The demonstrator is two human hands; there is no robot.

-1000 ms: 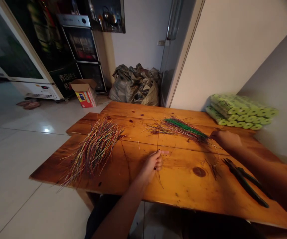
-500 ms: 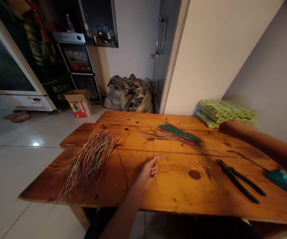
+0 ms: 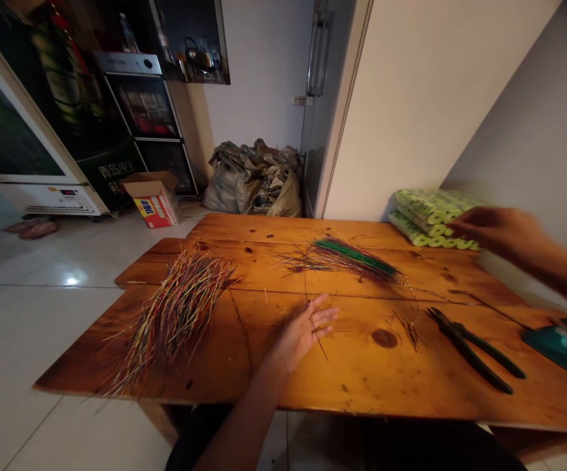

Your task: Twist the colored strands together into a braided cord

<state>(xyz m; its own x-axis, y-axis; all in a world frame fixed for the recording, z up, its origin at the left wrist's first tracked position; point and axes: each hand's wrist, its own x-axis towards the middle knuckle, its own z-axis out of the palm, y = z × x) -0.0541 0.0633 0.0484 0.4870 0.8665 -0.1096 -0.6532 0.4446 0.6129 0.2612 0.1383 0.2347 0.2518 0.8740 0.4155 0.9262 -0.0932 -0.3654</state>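
My left hand point(image 3: 306, 330) is over the middle of the wooden table point(image 3: 283, 386) with its fingers spread. A thin dark wire point(image 3: 323, 350) shows at its fingertips; whether it touches them I cannot tell. My right hand point(image 3: 497, 229) is raised at the right, in front of the stacked green rolls, slightly blurred. Its thumb and fingers come together, and anything between them is too small to make out. To the left lies a loose heap of coloured wires point(image 3: 180, 307). Farther back is a bundle of green and dark wires point(image 3: 357, 255).
Black-handled pliers point(image 3: 475, 350) lie at the right, beside a teal tool point(image 3: 561, 350) with a thin rod. Short wire scraps point(image 3: 408, 330) lie near the pliers. Green-wrapped rolls point(image 3: 428, 216) are stacked at the back right. Beyond the table are sacks point(image 3: 256, 180) and a carton point(image 3: 153, 203).
My left hand has gone from closed with a finger pointing to spread fingers. The right hand has risen and drawn back from beside the green rolls. The camera view has shifted slightly.
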